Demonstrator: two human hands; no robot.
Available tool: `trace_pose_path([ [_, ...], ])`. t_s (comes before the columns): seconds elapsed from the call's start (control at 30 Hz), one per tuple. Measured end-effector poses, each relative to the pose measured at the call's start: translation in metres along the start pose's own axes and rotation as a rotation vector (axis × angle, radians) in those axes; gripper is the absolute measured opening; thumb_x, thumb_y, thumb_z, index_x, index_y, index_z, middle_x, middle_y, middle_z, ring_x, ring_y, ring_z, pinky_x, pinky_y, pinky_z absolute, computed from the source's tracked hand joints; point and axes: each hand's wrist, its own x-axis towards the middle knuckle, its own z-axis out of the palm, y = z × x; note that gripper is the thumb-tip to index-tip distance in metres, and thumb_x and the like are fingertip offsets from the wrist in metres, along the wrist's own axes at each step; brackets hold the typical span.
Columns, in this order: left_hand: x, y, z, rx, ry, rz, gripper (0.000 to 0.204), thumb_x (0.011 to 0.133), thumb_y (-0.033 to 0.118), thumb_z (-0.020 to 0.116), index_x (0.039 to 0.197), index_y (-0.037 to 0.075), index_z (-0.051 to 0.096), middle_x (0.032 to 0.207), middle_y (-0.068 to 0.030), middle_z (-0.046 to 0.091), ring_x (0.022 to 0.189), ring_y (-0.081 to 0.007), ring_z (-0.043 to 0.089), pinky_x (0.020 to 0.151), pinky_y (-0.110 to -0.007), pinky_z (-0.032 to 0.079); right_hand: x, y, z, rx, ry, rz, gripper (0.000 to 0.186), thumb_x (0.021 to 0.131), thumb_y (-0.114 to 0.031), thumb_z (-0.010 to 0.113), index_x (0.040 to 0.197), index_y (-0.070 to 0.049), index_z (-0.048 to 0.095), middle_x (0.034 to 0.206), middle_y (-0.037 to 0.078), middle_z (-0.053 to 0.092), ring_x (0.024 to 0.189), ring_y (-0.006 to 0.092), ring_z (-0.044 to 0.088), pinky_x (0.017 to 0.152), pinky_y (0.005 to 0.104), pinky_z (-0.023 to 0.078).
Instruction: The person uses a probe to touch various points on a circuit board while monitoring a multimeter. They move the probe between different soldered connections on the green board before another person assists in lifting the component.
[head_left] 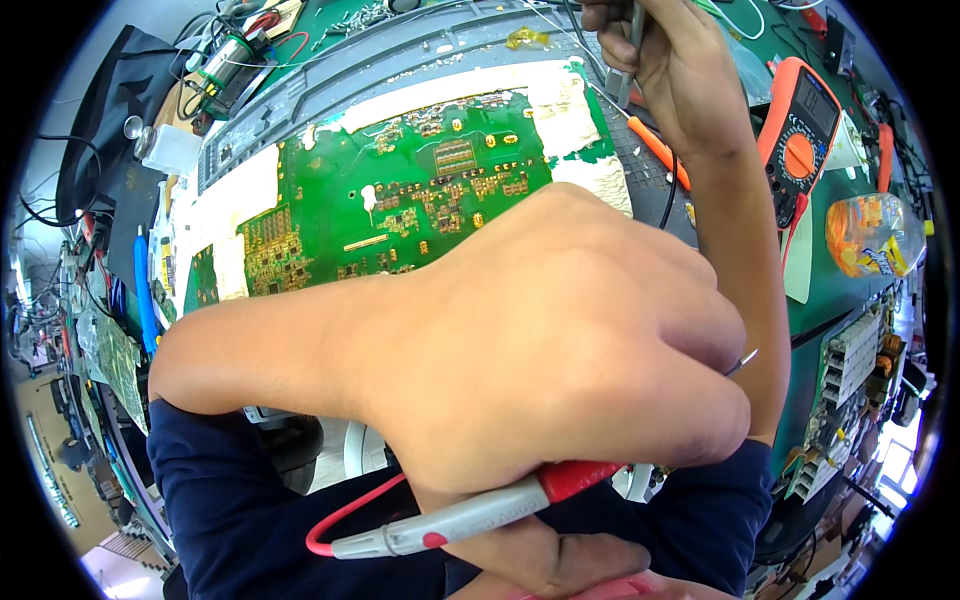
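From where I stand, the green circuit board [335, 200] lies face-up on the bench [835, 293], and everything else spreads around it. White strips [250, 190] cover parts of its rim, leaving the coppery components in the middle exposed. A long grey plastic panel [240, 150] runs along the board's far side.

At the board's near side, the worker's left hand [590, 330] is clenched around a grey-and-red test probe [440, 530], its red lead looping back from the tail end. A thin metal tip [745, 361] pokes out past the knuckles; I cannot tell for sure that it belongs to the probe. The right hand [685, 85], off the board's far right corner, pinches a slim grey metal tool [637, 40] whose exact kind I can't make out.

Just right of the board lies an orange-handled screwdriver [655, 150]; farther right is an orange-and-black multimeter [805, 120]. A blue-handled tool [146, 290] sits to the board's left.

As I judge it, the setting-up looks done: board exposed, probe in hand, meter nearby. Any probing seems left to do, since I see no contact, though the left arm hides the board's near edge.
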Motion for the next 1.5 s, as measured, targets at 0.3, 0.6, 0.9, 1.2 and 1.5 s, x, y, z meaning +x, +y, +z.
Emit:
trace_pose_path([
  [0.3, -0.003, -0.005, 0.004, 0.032, -0.029, 0.066, 0.042, 0.060, 0.041, 0.071, 0.088, 0.010, 0.067, 0.074, -0.0058, 0.056, 0.071, -0.0322, 0.061, 0.050, -0.043, 0.042, -0.002, -0.004, 0.001, -0.056, -0.007, -0.010, 0.039, 0.106, -0.029, 0.058, 0.100, 0.008, 0.068, 0.083, 0.009, 0.065, 0.066, 0.0097, 0.052, 0.058, 0.0216, 0.041],
  [0.6, -0.008, -0.015, -0.011, 0.003, 0.026, -0.006, 0.043, 0.064, 0.037, 0.074, 0.092, 0.004, 0.069, 0.084, -0.0111, 0.066, 0.076, -0.0309, 0.066, 0.062, -0.039, 0.053, 0.008, 0.009, 0.003, -0.039, -0.057, -0.008, 0.040, 0.106, -0.029, 0.058, 0.100, 0.009, 0.068, 0.085, 0.009, 0.063, 0.069, 0.0095, 0.052, 0.060, 0.0212, 0.041],
  [0.9, -0.009, -0.049, -0.073, 0.177, -0.034, -0.286, 0.058, 0.089, 0.048, 0.058, 0.103, -0.007, 0.070, 0.098, -0.0167, 0.070, 0.089, -0.0224, 0.067, 0.082, -0.033, 0.051, 0.001, -0.003, -0.001, -0.112, 0.022, -0.011, 0.038, 0.104, -0.028, 0.060, 0.099, 0.009, 0.069, 0.085, 0.008, 0.063, 0.071, 0.0090, 0.052, 0.061, 0.0213, 0.040],
  [1.2, -0.009, -0.047, -0.073, 0.182, -0.051, -0.284, 0.061, 0.088, 0.051, 0.057, 0.103, -0.007, 0.070, 0.098, -0.0173, 0.070, 0.088, -0.0231, 0.068, 0.082, -0.034, 0.052, -0.002, -0.004, 0.001, -0.112, -0.005, -0.010, 0.036, 0.103, -0.028, 0.062, 0.098, 0.007, 0.070, 0.086, 0.007, 0.064, 0.071, 0.0081, 0.052, 0.061, 0.0205, 0.040],
  [1.5, -0.009, -0.053, -0.070, 0.179, -0.030, -0.208, 0.058, 0.089, 0.051, 0.060, 0.099, -0.005, 0.070, 0.092, -0.0141, 0.069, 0.083, -0.0202, 0.067, 0.076, -0.031, 0.051, -0.001, -0.003, 0.000, -0.131, -0.017, -0.021, 0.036, 0.103, -0.029, 0.062, 0.097, 0.005, 0.071, 0.082, 0.005, 0.065, 0.069, 0.0074, 0.052, 0.061, 0.0202, 0.041],
])
